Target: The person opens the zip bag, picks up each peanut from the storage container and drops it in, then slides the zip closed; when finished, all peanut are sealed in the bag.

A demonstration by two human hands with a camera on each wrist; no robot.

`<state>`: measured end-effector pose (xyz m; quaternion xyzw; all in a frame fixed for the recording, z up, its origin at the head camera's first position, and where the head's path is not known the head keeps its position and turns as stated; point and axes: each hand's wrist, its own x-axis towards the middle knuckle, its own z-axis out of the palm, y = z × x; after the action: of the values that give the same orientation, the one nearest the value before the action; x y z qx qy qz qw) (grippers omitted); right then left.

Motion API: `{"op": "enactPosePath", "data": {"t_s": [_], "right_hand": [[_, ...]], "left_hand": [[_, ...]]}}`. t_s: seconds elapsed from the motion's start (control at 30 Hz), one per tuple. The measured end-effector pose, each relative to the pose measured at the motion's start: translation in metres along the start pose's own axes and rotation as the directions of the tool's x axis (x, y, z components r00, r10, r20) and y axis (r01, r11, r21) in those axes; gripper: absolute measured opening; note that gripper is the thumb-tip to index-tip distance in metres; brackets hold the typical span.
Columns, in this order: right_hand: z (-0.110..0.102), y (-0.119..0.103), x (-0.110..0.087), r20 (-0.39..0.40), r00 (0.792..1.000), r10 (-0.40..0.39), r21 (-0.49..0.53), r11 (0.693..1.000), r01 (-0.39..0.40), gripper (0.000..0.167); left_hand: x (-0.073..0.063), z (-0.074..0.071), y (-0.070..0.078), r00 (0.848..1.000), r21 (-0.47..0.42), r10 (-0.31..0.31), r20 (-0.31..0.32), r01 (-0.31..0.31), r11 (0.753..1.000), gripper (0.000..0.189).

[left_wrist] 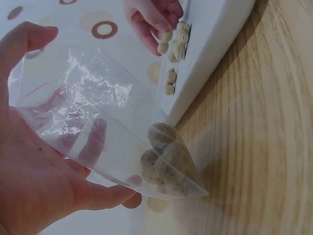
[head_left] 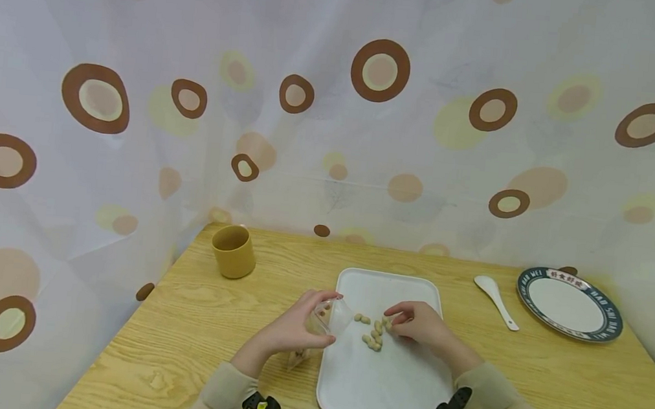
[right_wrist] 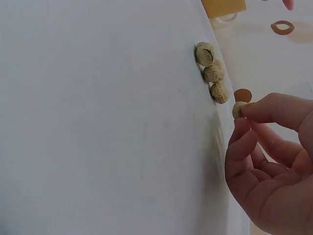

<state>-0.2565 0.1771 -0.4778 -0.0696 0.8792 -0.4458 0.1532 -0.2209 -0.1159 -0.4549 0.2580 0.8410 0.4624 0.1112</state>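
My left hand holds a clear plastic bag at the left edge of the white tray. Its fingers and thumb are spread round the bag's mouth. Several peanuts lie in the bag's lower corner, seen in the left wrist view. Over the tray, my right hand pinches one peanut between thumb and fingertips, plain in the right wrist view. Beside it several unshelled peanuts lie in a loose group on the tray.
A mustard-yellow mug stands at the table's back left. To the right of the tray lie a white spoon and a plate with a dark patterned rim. A dotted curtain hangs behind the wooden table.
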Motion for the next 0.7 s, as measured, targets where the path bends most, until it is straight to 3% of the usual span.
{"op": "enactPosePath", "data": {"t_s": [0.7], "right_hand": [[-0.013,-0.04,-0.016,0.036,0.987,-0.157,0.179,0.973,0.148,0.031]], "left_hand": [[0.0,0.002,0.003,1.0,0.002,0.002,-0.004,-0.002,1.0,0.074]]}}
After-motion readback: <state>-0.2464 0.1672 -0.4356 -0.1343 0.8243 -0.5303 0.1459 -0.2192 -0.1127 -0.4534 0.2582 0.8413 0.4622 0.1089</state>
